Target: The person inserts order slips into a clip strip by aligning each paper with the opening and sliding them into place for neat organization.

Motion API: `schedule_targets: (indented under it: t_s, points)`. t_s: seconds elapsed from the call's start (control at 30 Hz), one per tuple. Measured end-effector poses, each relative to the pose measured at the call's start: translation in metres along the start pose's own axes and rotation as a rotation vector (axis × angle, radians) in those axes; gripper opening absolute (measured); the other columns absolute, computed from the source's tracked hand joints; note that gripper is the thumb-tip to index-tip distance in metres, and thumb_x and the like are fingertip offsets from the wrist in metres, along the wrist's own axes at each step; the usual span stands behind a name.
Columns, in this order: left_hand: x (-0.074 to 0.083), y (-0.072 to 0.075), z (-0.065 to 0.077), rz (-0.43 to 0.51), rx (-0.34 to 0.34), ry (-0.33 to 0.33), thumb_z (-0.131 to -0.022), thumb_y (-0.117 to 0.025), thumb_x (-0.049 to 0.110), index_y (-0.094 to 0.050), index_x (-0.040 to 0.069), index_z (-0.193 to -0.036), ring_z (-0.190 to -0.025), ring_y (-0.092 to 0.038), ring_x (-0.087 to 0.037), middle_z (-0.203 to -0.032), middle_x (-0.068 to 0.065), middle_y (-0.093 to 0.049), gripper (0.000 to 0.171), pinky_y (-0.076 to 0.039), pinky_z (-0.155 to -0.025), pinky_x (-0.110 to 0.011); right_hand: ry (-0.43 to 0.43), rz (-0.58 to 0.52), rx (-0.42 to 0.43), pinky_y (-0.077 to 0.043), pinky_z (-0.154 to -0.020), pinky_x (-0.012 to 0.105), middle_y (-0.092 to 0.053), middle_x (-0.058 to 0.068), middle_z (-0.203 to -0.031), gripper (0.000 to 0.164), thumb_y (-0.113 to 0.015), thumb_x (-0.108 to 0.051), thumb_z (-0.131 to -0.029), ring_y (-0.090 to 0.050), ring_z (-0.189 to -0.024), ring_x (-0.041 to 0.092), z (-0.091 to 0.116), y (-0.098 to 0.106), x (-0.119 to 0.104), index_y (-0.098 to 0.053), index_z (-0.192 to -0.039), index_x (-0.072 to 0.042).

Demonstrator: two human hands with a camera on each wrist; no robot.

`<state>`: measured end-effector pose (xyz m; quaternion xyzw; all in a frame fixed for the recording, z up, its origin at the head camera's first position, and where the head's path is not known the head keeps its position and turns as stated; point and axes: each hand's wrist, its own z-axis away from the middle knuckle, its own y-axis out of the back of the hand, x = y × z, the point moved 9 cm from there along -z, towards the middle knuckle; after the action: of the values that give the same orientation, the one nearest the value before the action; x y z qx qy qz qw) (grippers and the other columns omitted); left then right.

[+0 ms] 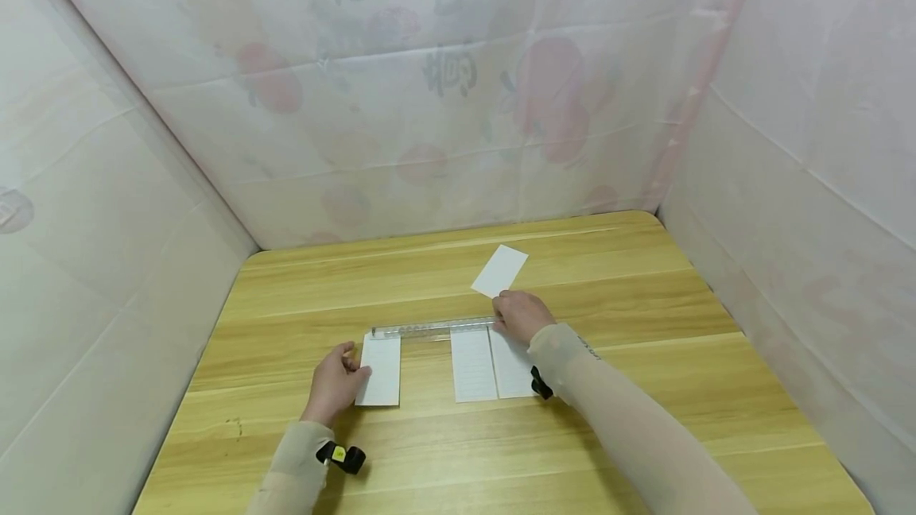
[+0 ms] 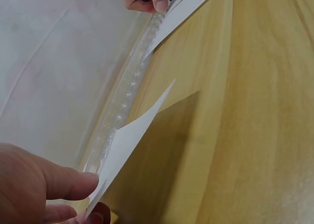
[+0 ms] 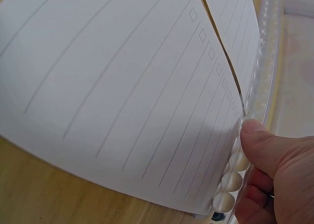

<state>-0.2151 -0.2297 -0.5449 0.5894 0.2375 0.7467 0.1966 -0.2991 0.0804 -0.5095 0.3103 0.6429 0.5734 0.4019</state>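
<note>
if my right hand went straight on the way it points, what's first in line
Probably the loose white card, lying just beyond the right hand in the head view; whether it would touch or pass above is unclear.

Paper sheets (image 1: 378,380): four, three in a row and one farther back
Ruled sheets (image 3: 127,111) in the right wrist view: two
Clear plastic strip (image 1: 428,329): one
Left hand (image 1: 333,381): one
Right hand (image 1: 523,314): one
Sleeves (image 1: 630,424): two
Black wrist cameras (image 1: 351,460): two
Wooden table (image 1: 444,459): one
Cloth walls (image 1: 429,157): three
</note>
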Motion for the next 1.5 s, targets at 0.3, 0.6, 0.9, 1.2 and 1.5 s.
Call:
schedule_targets:
  t_s: [0.3, 0.6, 0.9, 1.2, 1.5]
  points:
    - [-0.007, -0.003, 0.002, -0.055, 0.008, -0.006, -0.09, -0.064, 0.009, -0.045, -0.008, -0.135, -0.069, -0.05, -0.018, -0.079, -0.007, -0.057, 0.052, -0.043, -0.06, -0.03, -0.026, -0.008, -0.012, -0.047, -0.07, 0.028, -0.058, -0.005, -0.079, 0.016, -0.076, -0.024, -0.084, -0.053, -0.073, 0.011, 0.001, 0.001, 0.001, -0.062, -0.083, -0.015]
    - [-0.007, -0.004, 0.0, -0.06, 0.054, -0.032, -0.09, -0.062, 0.008, -0.059, -0.001, -0.125, -0.069, -0.049, -0.018, -0.078, -0.005, -0.056, 0.036, -0.04, -0.059, -0.029, -0.04, -0.011, -0.022, -0.046, -0.07, 0.027, -0.057, -0.006, -0.079, 0.016, -0.075, -0.025, -0.085, -0.053, -0.073, 0.01, 0.002, -0.001, 0.002, -0.062, -0.083, -0.016]
    - [-0.012, -0.007, -0.004, -0.055, 0.038, -0.015, -0.091, -0.062, 0.01, -0.063, 0.0, -0.121, -0.068, -0.049, -0.017, -0.078, -0.004, -0.055, 0.032, -0.04, -0.058, -0.03, -0.031, 0.0, -0.007, -0.046, -0.067, 0.027, -0.056, -0.007, -0.078, 0.018, -0.075, -0.027, -0.084, -0.051, -0.071, 0.009, 0.0, -0.004, 0.004, -0.061, -0.081, -0.017]
    - [-0.006, -0.005, -0.005, -0.101, 0.063, -0.057, -0.089, -0.064, 0.008, -0.067, -0.001, -0.115, -0.065, -0.048, -0.016, -0.074, -0.002, -0.056, 0.028, -0.039, -0.057, -0.028, -0.006, -0.001, 0.01, -0.045, -0.065, 0.027, -0.054, -0.007, -0.076, 0.019, -0.076, -0.026, -0.084, -0.049, -0.069, 0.009, 0.0, -0.003, 0.002, -0.06, -0.08, -0.017]
    - [-0.001, -0.01, -0.007, -0.063, 0.032, -0.072, -0.089, -0.063, 0.006, -0.067, -0.004, -0.113, -0.064, -0.047, -0.016, -0.072, -0.002, -0.054, 0.026, -0.039, -0.058, -0.029, -0.025, -0.017, -0.013, -0.045, -0.066, 0.027, -0.054, -0.007, -0.076, 0.018, -0.075, -0.026, -0.085, -0.049, -0.069, 0.01, 0.001, -0.002, 0.005, -0.06, -0.081, -0.017]
